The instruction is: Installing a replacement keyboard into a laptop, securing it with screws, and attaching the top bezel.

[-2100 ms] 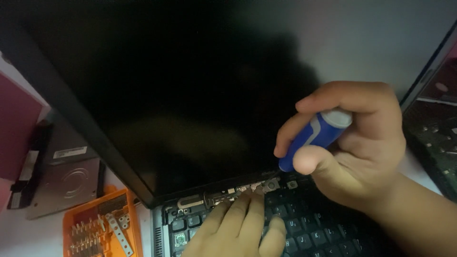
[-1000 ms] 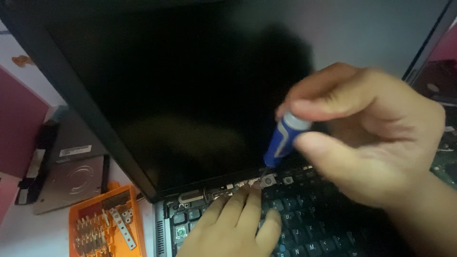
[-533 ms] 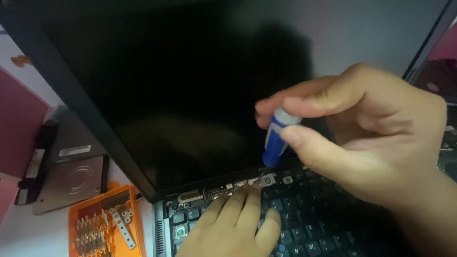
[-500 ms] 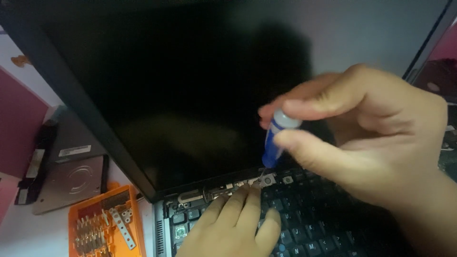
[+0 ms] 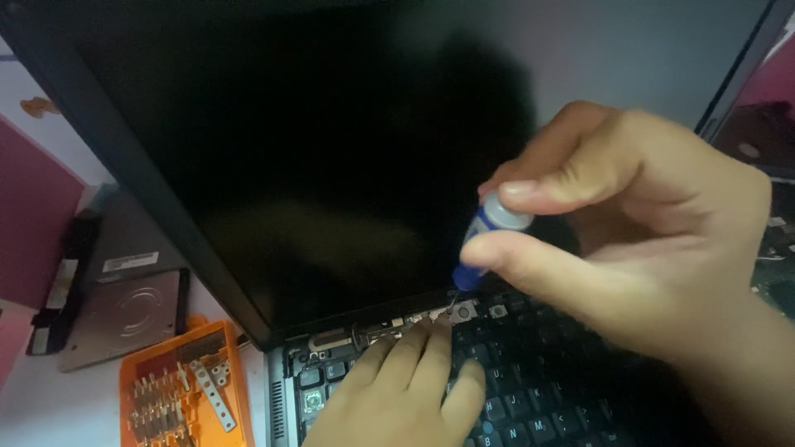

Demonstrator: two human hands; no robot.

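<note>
While your right hand [image 5: 646,223] comes in from the right edge with the wrist low over the keys, its thumb and forefinger pinch a small blue-handled screwdriver [image 5: 482,244] with a pale cap, the shaft held nearly upright and leaning slightly left. The tip meets the metal hinge strip [image 5: 397,324] at the foot of the dark laptop screen [image 5: 315,157], just above the top row of the keyboard [image 5: 530,389]. Your left hand [image 5: 402,393] lies palm down on the keyboard, grasping nothing, fingers stretched forward so the fingertips [image 5: 431,331] touch the strip just left of the tip. Left of the laptop, an orange bit case [image 5: 178,389] sits on the tabletop [image 5: 50,406] beside a grey drive-like metal unit [image 5: 124,314]. Compared with half a second ago, your forefinger has slid across the cap and the thumb has shifted along the handle, while the tip stays at the same spot; your left hand has not moved.
</note>
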